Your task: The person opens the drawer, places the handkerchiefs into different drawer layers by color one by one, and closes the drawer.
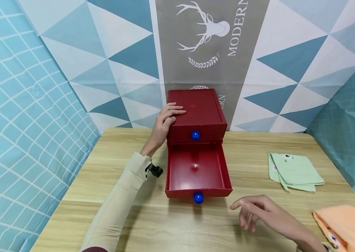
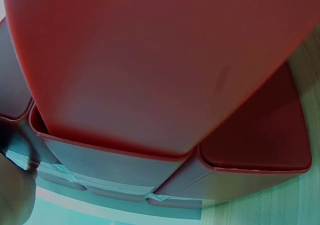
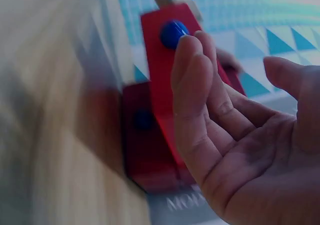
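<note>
A red two-drawer cabinet point(image 1: 196, 105) stands against the back wall. Its lower drawer point(image 1: 177, 193) is pulled out and holds nothing; a blue round knob point(image 1: 198, 198) sits on its front. The upper drawer point(image 1: 177, 134), with its own blue knob point(image 1: 195, 135), is closed. My left hand point(image 1: 165, 120) rests on the cabinet's top left edge, fingers extended over the top. The pulled-out drawer's red side point(image 2: 150, 60) fills much of the left wrist view. To the right of the lower drawer, my right hand point(image 1: 264, 213) hovers over the table with loosely bent fingers, holding nothing.
A folded green cloth point(image 1: 297, 171) lies on the wooden table point(image 1: 102, 157) at the right. An orange cloth point(image 1: 350, 227) is at the front right corner, near my right wrist. Patterned sheets hang behind and at both sides.
</note>
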`<state>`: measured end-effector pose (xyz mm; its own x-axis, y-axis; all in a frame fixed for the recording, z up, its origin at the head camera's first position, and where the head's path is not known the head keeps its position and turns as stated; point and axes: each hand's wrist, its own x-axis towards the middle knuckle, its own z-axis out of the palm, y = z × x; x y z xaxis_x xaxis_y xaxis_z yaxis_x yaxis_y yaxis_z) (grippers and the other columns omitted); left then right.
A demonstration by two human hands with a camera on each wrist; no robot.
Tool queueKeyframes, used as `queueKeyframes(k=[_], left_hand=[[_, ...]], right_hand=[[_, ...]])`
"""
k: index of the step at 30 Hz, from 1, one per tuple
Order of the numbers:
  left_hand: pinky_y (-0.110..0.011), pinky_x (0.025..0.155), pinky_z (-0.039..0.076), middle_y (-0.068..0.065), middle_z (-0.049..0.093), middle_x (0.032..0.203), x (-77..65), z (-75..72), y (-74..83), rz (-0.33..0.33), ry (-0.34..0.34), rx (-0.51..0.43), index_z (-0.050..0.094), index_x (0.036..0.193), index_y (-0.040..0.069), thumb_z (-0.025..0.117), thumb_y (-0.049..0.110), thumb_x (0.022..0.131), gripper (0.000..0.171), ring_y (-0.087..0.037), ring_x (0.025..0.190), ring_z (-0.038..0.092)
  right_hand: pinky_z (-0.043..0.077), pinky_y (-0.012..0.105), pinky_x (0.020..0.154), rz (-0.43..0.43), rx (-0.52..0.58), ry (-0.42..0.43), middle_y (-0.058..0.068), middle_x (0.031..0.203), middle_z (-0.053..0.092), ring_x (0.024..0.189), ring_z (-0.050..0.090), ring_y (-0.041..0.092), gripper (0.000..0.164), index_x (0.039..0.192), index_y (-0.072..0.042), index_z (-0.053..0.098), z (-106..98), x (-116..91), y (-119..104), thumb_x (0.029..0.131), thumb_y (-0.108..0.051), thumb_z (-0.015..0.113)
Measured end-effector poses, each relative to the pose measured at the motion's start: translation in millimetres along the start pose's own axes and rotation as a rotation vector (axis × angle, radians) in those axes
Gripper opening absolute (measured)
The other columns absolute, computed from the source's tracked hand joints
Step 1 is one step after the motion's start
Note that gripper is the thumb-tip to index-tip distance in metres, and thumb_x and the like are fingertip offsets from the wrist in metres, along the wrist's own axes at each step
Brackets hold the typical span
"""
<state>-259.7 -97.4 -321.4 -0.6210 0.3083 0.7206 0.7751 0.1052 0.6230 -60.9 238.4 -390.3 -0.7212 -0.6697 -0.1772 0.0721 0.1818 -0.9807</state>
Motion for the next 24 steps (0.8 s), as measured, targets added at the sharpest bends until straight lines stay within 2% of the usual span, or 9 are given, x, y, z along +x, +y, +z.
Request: queueKeyframes(k=[5,12,16,20,24], left_hand=[[-0.048,0.117,0.021,-0.035,0.055,0.128,-0.4,0.5,0.2,0.006,0.001,-0.004,0.066,0.115,-0.015,0.036,-0.009,0.091,0.038,-0.053,0.133,0.034],[-0.048,0.118,0.021,-0.035,0.055,0.129,-0.1,0.6,0.2,-0.004,-0.003,-0.005,0.066,0.115,-0.015,0.037,-0.008,0.093,0.037,-0.052,0.134,0.034],[-0.049,0.117,0.021,-0.035,0.054,0.129,0.0,1.7,0.5,0.002,-0.007,-0.005,0.066,0.115,-0.015,0.037,-0.008,0.093,0.037,-0.053,0.133,0.033],[-0.048,0.118,0.021,-0.034,0.055,0.129,0.2,2.4,0.8,-0.006,0.0,-0.004,0.066,0.115,-0.014,0.036,-0.007,0.092,0.038,-0.052,0.134,0.033],[-0.048,0.118,0.02,-0.035,0.055,0.128,-0.1,1.1,0.4,0.003,0.005,-0.004,0.066,0.114,-0.015,0.036,-0.008,0.091,0.038,-0.052,0.134,0.033]], right_hand=[[0.059,0.042,0.066,-0.03,-0.042,0.127,0.022,0.09,0.068,0.076,0.066,0.033,0.036,0.128,0.002,0.06,-17.7,-23.3,-1.2,0.109,-0.014,0.034],[0.058,0.041,0.066,-0.053,-0.185,0.332,0.019,0.089,0.068,0.077,0.066,0.028,0.036,0.129,0.005,0.058,-34.8,-45.5,2.7,0.109,-0.014,0.036],[0.058,0.039,0.065,-0.026,-0.287,0.49,0.018,0.091,0.069,0.079,0.067,0.024,0.037,0.129,0.006,0.058,-44.2,-54.8,7.1,0.109,-0.018,0.038],[0.058,0.036,0.067,0.07,-0.395,0.646,0.013,0.095,0.071,0.082,0.068,0.02,0.043,0.132,0.006,0.057,-56.1,-60.7,13.5,0.108,-0.026,0.041],[0.058,0.032,0.067,0.122,-0.478,0.748,0.004,0.097,0.072,0.085,0.068,0.012,0.045,0.133,0.003,0.057,-69.0,-66.9,23.3,0.107,-0.031,0.043]])
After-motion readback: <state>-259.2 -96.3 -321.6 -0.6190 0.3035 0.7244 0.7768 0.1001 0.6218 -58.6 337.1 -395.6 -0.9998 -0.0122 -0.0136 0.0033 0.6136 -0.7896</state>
